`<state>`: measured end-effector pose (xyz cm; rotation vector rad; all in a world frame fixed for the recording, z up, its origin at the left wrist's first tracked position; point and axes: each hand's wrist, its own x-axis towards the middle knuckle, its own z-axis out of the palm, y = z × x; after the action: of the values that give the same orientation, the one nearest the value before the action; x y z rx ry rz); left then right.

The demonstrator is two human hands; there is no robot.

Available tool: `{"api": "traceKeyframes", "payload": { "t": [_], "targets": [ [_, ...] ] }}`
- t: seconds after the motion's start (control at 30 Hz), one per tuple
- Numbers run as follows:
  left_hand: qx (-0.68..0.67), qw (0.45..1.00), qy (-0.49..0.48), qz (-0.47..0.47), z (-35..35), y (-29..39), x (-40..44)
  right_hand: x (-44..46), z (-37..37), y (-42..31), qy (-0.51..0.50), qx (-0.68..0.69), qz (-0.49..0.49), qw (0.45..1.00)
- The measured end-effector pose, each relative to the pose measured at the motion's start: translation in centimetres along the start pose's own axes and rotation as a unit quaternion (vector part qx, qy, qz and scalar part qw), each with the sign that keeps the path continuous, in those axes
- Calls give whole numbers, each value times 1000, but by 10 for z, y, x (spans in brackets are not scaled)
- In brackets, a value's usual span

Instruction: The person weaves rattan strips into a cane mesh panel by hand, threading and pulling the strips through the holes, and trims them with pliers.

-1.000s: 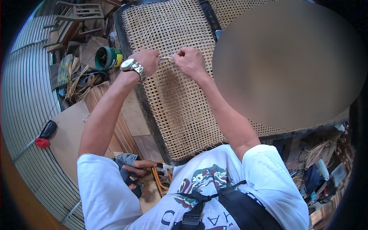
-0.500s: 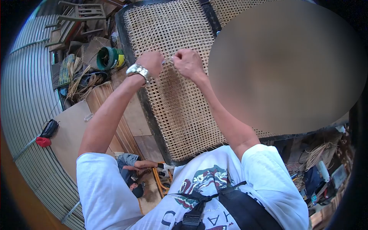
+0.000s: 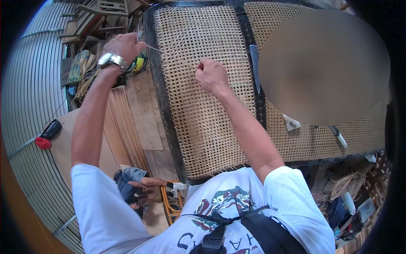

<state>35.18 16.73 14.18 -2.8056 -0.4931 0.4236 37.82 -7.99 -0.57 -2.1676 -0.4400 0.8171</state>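
Observation:
A panel of woven cane [image 3: 203,135] in a black frame [image 3: 160,95] lies in front of me. Beyond the frame's left edge, my left hand [image 3: 123,46], with a metal watch [image 3: 111,61] on the wrist, is closed on a thin pale strand [image 3: 153,48] that runs toward the cane's left edge. Over the middle of the weave, my right hand [image 3: 212,76] is closed in a fist-like pinch; whatever it may hold is hidden. A flat blue-grey tool [image 3: 255,67] lies on the dark middle bar right of that hand.
A person [image 3: 133,182] sits low at the lower left. A green bucket [image 3: 138,63] and wooden chairs [image 3: 95,17] stand at the upper left. A white piece [image 3: 292,123] and a white-handled tool [image 3: 339,137] lie on the right cane section. A blurred oval hides the upper right.
My left hand has moved up and left, away from my right hand, drawing the strand out past the frame. The view has shifted, showing more of the right section and its tools.

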Motion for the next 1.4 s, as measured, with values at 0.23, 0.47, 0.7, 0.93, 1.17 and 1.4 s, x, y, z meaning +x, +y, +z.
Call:
{"api": "traceKeyframes", "payload": {
  "t": [0.23,0.47,0.7,0.93,1.17,1.4],
  "targets": [
    [-118,986,93,72,-51,49,-17,28,-24,-29,-97,497,-236,829],
    [-198,972,-70,108,48,71,-10,13,-13,32,48,64,-43,996],
    [-63,978,-169,100,37,113,-17,10,-2,32,85,57,-62,993],
    [26,980,-167,108,21,130,-14,11,2,29,107,71,-82,988],
    [21,981,-140,136,39,139,-15,18,7,28,61,51,-64,995],
    [-326,893,-308,-35,64,101,8,16,16,5,45,-1,-78,996]
  ]
}}
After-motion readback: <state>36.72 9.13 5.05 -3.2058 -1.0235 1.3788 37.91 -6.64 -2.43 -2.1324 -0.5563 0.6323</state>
